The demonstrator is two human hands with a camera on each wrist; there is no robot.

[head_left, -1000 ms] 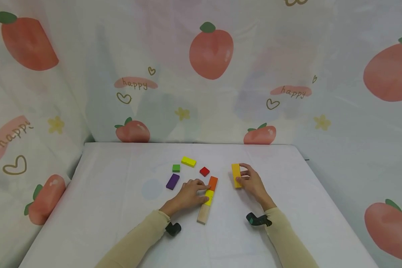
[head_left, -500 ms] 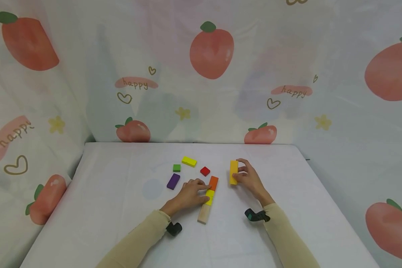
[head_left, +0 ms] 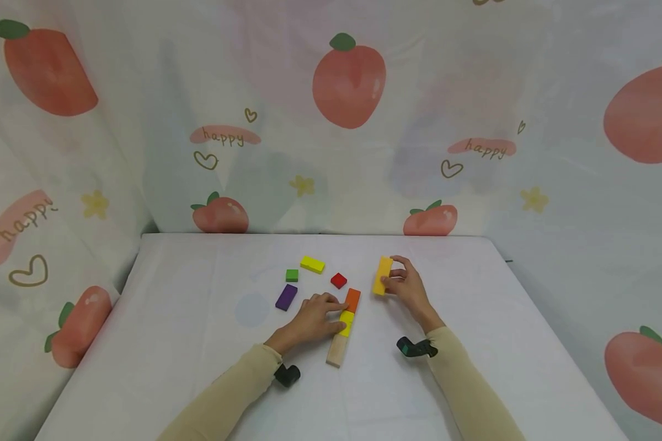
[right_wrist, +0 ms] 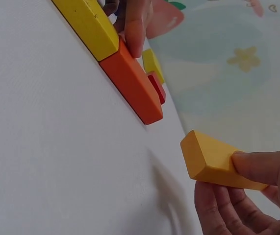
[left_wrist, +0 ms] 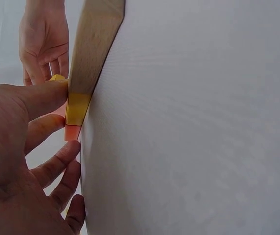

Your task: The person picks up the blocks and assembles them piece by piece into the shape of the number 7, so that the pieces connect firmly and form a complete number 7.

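Observation:
In the head view a row of end-to-end wooden blocks runs away from the person: a plain wood block (head_left: 337, 351) nearest, a yellow block (head_left: 348, 320) in the middle and an orange block (head_left: 353, 299) at the far end. My left hand (head_left: 309, 320) rests at the row's left side, thumb against the yellow block and index fingertip at the orange one. My right hand (head_left: 410, 289) pinches an amber-yellow block (right_wrist: 213, 161) between thumb and fingers. That block is raised and tilted, beyond and to the right of the orange end.
Behind the left hand lie a purple block (head_left: 286, 297), a green block (head_left: 292, 275), a flat yellow block (head_left: 312, 264) and a small red block (head_left: 339, 280). A white cloth covers the table (head_left: 209, 343). A fruit-printed curtain (head_left: 287, 153) stands along its back edge.
My right hand has carried the amber-yellow block farther back and slightly left, tilting it along the way. The left hand and the row have stayed in place.

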